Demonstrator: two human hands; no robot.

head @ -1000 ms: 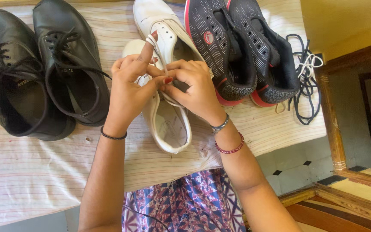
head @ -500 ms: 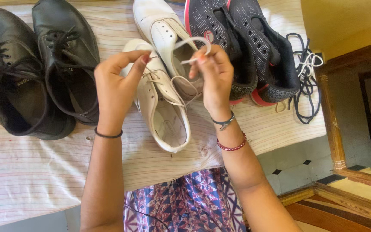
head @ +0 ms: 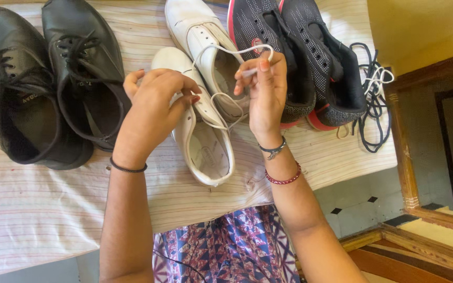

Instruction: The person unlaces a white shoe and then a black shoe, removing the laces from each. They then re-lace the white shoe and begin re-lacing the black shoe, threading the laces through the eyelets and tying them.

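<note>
A white shoelace (head: 221, 52) arcs from the near white shoe (head: 203, 126) up to the right hand (head: 263, 94), whose fingertips pinch its end above the shoe. The left hand (head: 150, 112) rests curled on the shoe's laced front, fingers closed over it. A second white shoe (head: 195, 26), black boots (head: 48, 78) and dark sneakers (head: 300, 57) surround it on striped cloth (head: 38, 209).

A single head-worn camera looks steeply down from above the person's own chest, close over the work. Both forearms enter from the bottom edge, with the left hand (head: 150, 107) and right hand (head: 263, 94) near the middle. The far edge of the cloth-covered bench (head: 38, 209) runs along the top, and floor tiles (head: 363, 204) and a wooden frame (head: 405, 157) fill the right side.
</note>
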